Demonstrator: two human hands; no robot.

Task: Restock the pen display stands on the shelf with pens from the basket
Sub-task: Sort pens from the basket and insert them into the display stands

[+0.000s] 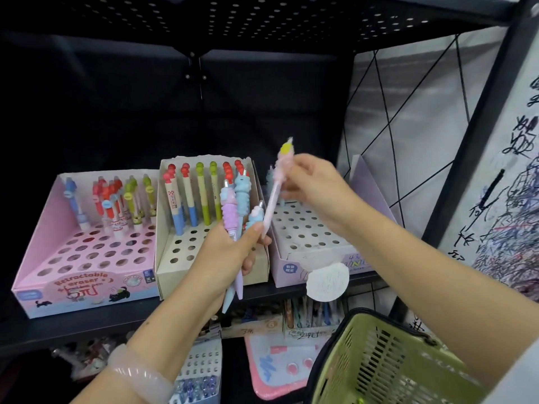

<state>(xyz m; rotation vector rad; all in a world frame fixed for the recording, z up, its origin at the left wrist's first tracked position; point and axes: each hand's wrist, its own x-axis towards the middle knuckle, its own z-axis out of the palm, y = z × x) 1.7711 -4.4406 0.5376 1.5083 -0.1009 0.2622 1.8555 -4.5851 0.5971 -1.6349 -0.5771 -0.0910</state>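
My left hand grips a bundle of pastel pens with soft blue and purple toppers, held upright in front of the cream stand. My right hand pinches a single pink pen with a yellow topper, tilted above the lilac stand, whose holes are mostly bare. The pink stand on the left holds several erasers at its back rows. The green basket hangs at the lower right, under my right forearm.
All three stands sit on a black shelf under a perforated black shelf above. A round white tag hangs from the lilac stand. More stationery fills the shelf below. A scribbled white panel borders the right.
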